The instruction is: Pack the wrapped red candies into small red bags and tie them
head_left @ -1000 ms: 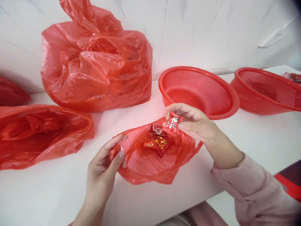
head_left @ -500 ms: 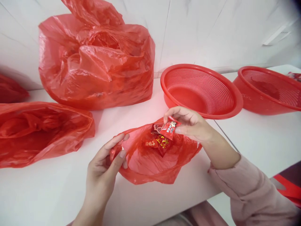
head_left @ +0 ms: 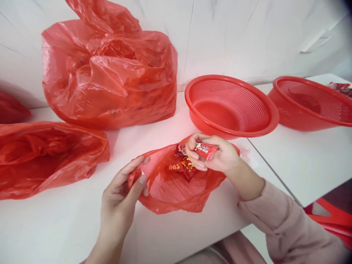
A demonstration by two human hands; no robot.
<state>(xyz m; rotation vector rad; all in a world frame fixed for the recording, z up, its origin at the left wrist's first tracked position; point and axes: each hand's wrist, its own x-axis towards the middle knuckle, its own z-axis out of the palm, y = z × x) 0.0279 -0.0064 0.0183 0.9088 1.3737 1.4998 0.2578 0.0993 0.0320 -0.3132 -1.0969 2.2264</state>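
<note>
A small red plastic bag (head_left: 176, 200) lies wide-mouthed on the table in front of me. My left hand (head_left: 125, 190) pinches its left edge, thumb toward me and fingers on the far side. Over the bag's right side is my right hand (head_left: 213, 154), palm turned up and fingers curled round a red wrapped candy (head_left: 206, 149) with white lettering. Down in the bag rest several wrapped candies (head_left: 188, 165), dark red and red with yellow or pale print. My right hand partly covers them.
Behind stands a big stuffed red plastic bag (head_left: 132, 91). Another open red bag (head_left: 82, 168) lies at the left. Two red plastic baskets, a near one (head_left: 195, 117) and a farther one (head_left: 297, 119), stand at the right. A red chair (head_left: 330, 220) is at lower right.
My right hand has turned palm up, and the candy in it has swung round so its end points right. My left hand keeps its hold on the bag's edge.
</note>
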